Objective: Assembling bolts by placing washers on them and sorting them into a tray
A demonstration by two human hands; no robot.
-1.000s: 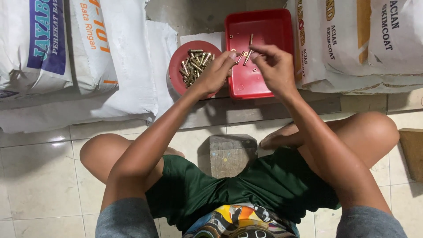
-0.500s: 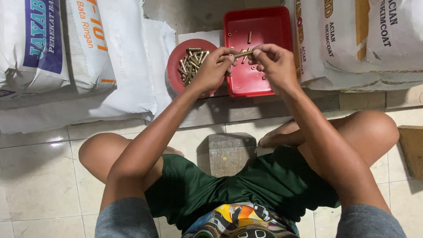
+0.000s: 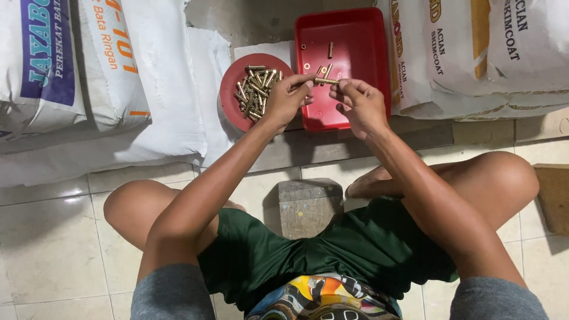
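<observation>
Both my hands have come slightly nearer me, off the red tray (image 3: 355, 35); my left hand (image 3: 288, 98) and right hand (image 3: 358, 104) pinch one brass bolt (image 3: 325, 81) between fingertips; I judge I'm mid-assembly; next calls for steady twisting, then dropping it beside the red bowl (image 3: 232, 77) of bolts.
</observation>
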